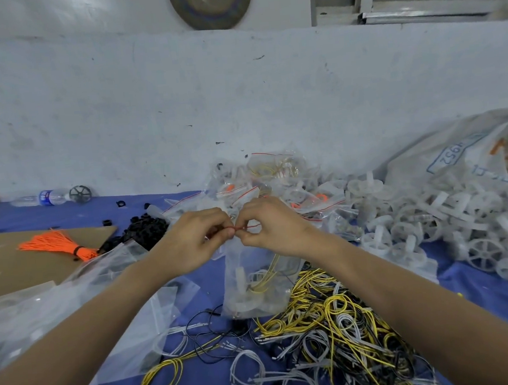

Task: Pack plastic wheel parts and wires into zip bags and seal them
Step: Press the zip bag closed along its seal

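Wires (331, 334): a yellow, white and black tangle lies nearest on the blue cloth (202, 380); the bottom edge cuts it off.
Empty bags (71, 303): clear ones lie in a heap on the left, under the left arm.
Zip bag (255, 279): it stands behind the tangle, with yellow wires and white parts inside.
Left hand (195, 238): it pinches the bag's red top strip.
Right hand (271, 224): it pinches the same strip, fingertips almost touching the left hand's.
Open room: there is some bare cloth on the right, between the wires and the wheel parts (435, 221).
Wheel parts: a big white pile, running off the right edge.
Sack (460, 154): blue numbers, upside down, hard to read.
Bottle (45, 197): it lies far left by the wall; the writing on its blue label is too small to read.
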Available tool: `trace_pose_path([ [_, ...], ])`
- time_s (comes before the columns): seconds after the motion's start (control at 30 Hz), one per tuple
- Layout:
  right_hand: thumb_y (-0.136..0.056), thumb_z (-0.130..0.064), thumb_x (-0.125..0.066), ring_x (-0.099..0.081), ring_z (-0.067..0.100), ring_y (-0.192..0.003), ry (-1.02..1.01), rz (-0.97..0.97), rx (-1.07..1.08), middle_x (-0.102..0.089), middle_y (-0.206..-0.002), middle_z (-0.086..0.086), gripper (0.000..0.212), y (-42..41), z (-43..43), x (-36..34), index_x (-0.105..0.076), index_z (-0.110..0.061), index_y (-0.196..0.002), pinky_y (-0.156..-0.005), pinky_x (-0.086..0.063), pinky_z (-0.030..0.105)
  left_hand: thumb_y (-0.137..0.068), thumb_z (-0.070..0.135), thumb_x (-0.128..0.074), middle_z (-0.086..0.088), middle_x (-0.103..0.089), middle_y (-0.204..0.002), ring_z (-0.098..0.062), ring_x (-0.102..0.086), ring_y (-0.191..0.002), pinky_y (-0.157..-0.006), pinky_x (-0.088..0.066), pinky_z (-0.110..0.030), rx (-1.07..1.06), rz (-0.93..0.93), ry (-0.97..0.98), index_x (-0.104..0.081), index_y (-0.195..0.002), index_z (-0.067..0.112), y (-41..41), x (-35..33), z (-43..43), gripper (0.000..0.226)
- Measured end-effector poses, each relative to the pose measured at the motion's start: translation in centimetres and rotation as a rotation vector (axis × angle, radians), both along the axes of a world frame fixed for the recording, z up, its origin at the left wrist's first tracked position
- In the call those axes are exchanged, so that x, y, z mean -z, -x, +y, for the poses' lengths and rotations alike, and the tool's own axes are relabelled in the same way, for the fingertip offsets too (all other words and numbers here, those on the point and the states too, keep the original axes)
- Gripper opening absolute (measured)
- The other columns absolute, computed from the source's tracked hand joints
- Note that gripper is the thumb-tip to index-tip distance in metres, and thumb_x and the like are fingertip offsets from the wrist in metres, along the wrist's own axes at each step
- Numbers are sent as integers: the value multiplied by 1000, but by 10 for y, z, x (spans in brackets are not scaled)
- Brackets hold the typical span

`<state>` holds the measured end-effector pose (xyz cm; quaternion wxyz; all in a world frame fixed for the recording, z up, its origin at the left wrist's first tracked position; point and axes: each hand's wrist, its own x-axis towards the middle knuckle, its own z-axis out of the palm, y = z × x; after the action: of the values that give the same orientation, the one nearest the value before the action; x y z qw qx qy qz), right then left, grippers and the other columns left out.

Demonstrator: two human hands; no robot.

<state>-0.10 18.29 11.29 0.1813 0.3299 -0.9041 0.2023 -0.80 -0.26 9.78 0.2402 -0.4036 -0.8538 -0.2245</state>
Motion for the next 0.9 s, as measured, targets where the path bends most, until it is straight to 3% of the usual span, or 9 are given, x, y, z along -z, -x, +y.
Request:
trace_pose_path([
  [0.1,-79,-10,-67,-61,21,-82,50,-13,2,-69,-84,6,6,-1,7,1,-70,-7,-83,-80,-45,39,-91,14,-61,6,-56,-69,-11,-53,-62,-58,-41,-24,-18,11,6,-64,-81,9,2,0,-4,12],
  [0.23,-75,-6,-68,-61,21,-78,86,2,0,-68,-81,8,5,-2,7,4,-70,-5,-80,-74,-46,37,-90,17,-63,18,-51,-73,-1,-52,-66,-61,-40,-17,13,16,12,-63,-84,14,-1,0,-2,6],
  [0.43,-77,-7,-70,-59,17,-80,183,-25,15,-69,-82,7,4,-4,9,5,-71,-5,-80,-74,-45,30,-85,26,-59,12,-53,-72,-7,-53,-65,-60,-46,-28,3,14,30,-62,-80,16,-3,-3,0,12],
  [0.67,-79,-9,-69,-59,18,-81,132,5,4,-67,-83,7,4,-5,10,7,-69,-6,-82,-74,-44,31,-85,24,-66,12,-56,-72,-7,-51,-65,-61,-47,-32,-40,28,51,-62,-79,18,-1,1,4,9],
  [0.83,-78,-8,-68,-58,21,-83,110,18,20,-68,-85,9,6,-6,11,10,-69,-4,-83,-74,-40,29,-82,40,-49,15,-53,-70,-3,-48,-63,-59,-45,-28,-41,37,38,-61,-77,20,-4,1,6,24],
  [0.9,-79,-8,-68,-58,21,-83,113,30,22,-68,-85,9,6,-6,10,10,-69,-4,-83,-73,-39,28,-84,40,-51,15,-58,-75,-4,-53,-68,-61,-47,-29,-48,34,43,-63,-81,21,-4,2,7,23],
])
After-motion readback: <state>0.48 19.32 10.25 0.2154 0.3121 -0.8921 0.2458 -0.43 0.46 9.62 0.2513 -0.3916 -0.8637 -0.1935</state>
